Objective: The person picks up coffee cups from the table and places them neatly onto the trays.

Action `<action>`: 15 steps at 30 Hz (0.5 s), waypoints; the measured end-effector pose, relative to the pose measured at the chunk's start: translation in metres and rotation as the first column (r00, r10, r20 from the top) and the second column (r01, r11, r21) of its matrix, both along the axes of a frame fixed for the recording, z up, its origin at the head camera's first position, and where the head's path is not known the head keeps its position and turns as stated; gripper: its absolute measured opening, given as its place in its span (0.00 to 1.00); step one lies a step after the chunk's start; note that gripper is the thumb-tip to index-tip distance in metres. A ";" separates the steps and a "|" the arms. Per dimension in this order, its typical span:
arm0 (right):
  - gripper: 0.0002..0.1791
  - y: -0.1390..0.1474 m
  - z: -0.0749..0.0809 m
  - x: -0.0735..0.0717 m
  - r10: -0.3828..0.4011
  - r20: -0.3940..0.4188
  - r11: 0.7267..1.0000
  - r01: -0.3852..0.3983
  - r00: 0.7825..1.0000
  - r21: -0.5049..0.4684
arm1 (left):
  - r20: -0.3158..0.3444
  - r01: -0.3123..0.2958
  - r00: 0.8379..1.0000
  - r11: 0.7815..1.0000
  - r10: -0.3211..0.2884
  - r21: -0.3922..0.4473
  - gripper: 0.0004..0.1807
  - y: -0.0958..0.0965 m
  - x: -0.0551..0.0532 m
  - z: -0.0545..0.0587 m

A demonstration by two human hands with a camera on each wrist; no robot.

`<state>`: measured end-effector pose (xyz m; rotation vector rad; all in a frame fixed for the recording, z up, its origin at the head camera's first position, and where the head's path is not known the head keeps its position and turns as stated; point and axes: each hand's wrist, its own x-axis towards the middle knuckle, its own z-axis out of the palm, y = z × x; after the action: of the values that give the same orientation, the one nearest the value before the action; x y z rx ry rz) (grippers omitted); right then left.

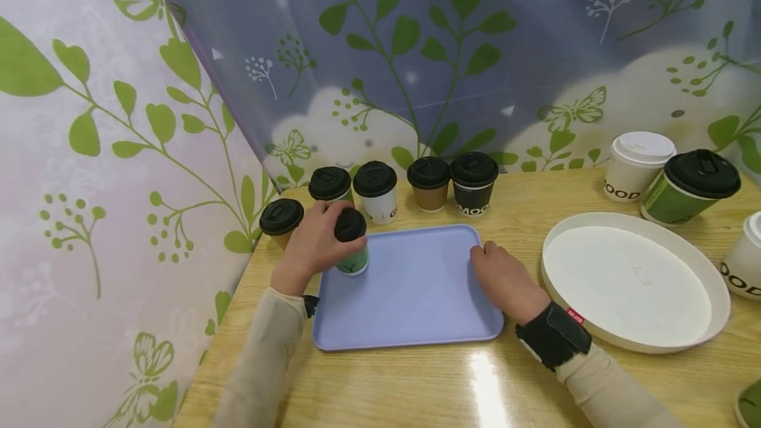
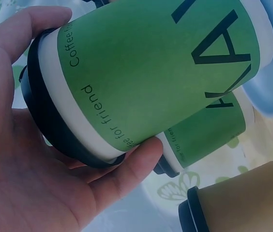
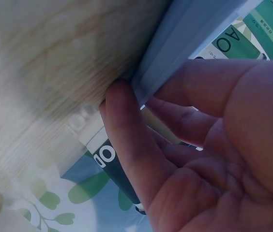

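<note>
My left hand (image 1: 319,238) grips a green paper coffee cup (image 1: 355,263) with a black lid, upright at the left end of the lavender tray (image 1: 416,296). Thumb and fingers go round the lid end of the green cup (image 2: 151,67) in the left wrist view. Whether its base touches the tray is hard to tell. On the tray's right side, my right hand (image 1: 505,279) holds the rim. Seen from the right wrist, the hand (image 3: 199,188) pinches the tray's edge (image 3: 185,38) between thumb and fingers.
Several lidded cups line the back, including a white one (image 1: 378,207), a brown one (image 1: 431,197) and a dark one (image 1: 472,198). Right of the lavender tray lies a round white tray (image 1: 630,342). Beyond it stand a white cup (image 1: 630,174) and a leaning green cup (image 1: 678,197).
</note>
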<state>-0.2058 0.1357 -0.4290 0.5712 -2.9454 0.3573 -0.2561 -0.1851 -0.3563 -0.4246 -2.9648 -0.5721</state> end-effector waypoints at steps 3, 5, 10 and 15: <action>0.02 0.000 -0.001 0.001 0.003 -0.029 1.000 -0.003 1.000 -0.003 | 0.005 -0.005 1.000 1.000 0.005 0.001 0.40 -0.002 -0.003 -0.001; 0.02 0.000 -0.002 0.001 0.003 -0.036 1.000 -0.003 0.999 -0.003 | 0.009 -0.009 1.000 1.000 0.009 0.004 0.40 -0.003 -0.004 -0.002; 0.02 0.000 -0.002 0.001 0.002 -0.034 1.000 -0.002 0.999 -0.004 | 0.019 -0.014 1.000 1.000 0.013 0.011 0.40 -0.005 -0.005 -0.003; 0.03 -0.001 0.000 0.000 -0.002 0.000 1.000 0.002 1.000 0.009 | 0.021 -0.013 1.000 1.000 0.013 0.010 0.40 -0.007 -0.006 -0.004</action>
<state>-0.2055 0.1350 -0.4286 0.5690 -2.9487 0.3433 -0.2621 -0.1917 -0.3606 -0.4007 -2.9812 -0.5932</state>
